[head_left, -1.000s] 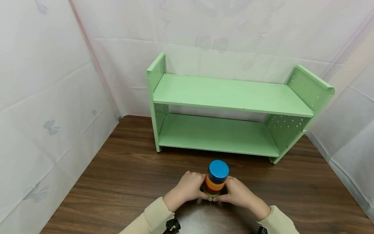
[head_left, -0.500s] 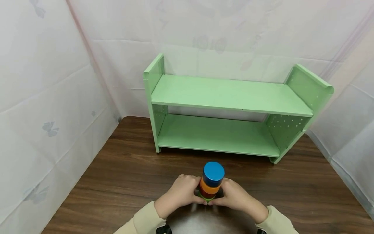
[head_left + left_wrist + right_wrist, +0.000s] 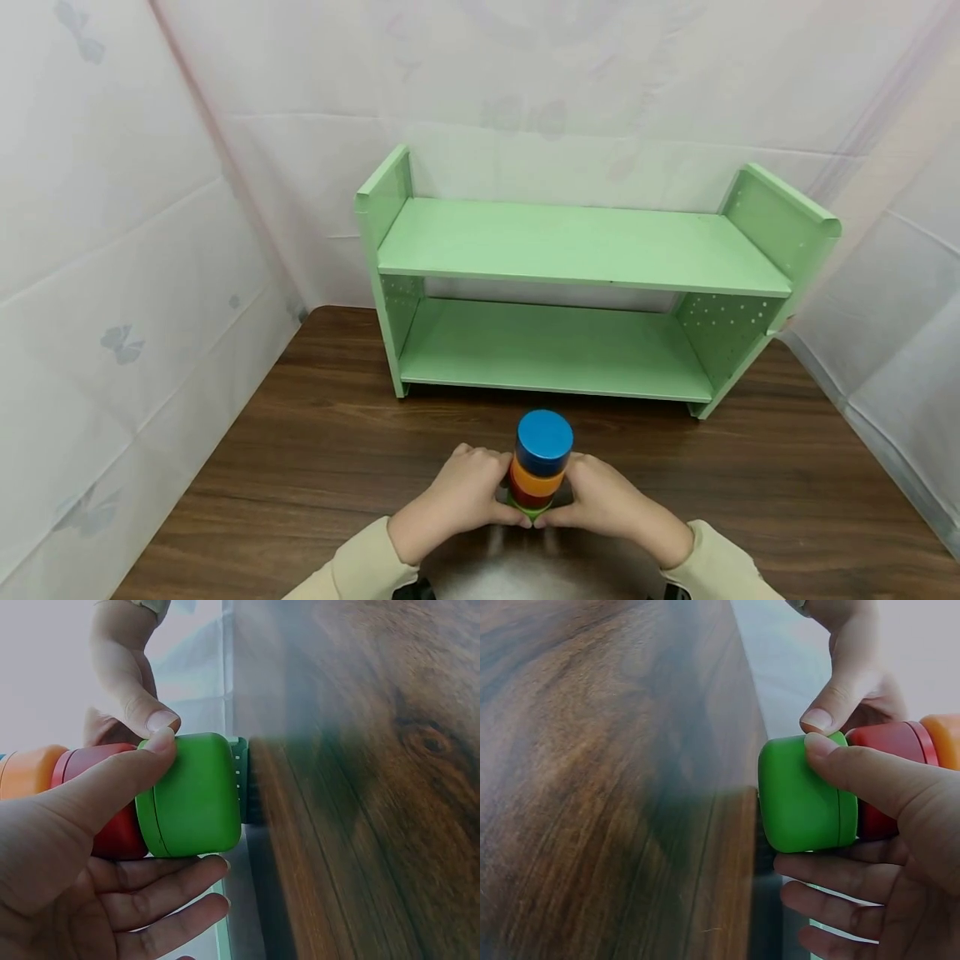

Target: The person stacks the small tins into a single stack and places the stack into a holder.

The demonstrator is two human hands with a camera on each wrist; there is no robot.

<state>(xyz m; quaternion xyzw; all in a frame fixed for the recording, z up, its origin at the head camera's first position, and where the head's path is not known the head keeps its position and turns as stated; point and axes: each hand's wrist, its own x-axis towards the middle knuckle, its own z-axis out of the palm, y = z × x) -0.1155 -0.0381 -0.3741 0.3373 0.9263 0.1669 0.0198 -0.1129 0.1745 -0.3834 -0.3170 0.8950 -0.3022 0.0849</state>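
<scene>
In the head view a stack of small round lidded canisters stands on the wooden table. The blue canister (image 3: 545,443) is on top, above an orange canister (image 3: 537,485), a red canister (image 3: 529,500) and, lowest, a green canister (image 3: 535,513). My left hand (image 3: 471,490) grips the stack low on its left, and my right hand (image 3: 609,498) grips it on the other side. The wrist views show both thumbs on the green canister (image 3: 196,796), their tips nearly meeting. Whether its base touches the table cannot be told.
Behind the stack stands a pale green two-tier shelf (image 3: 555,346) with raised end panels. The dark wooden table (image 3: 300,450) spreads to both sides. White patterned cloth (image 3: 135,250) hangs at the back and sides.
The head view has shifted slightly, so the shelf and hands lie further left in it. Both hands keep their grip on the stack, which shows little movement relative to the shelf.
</scene>
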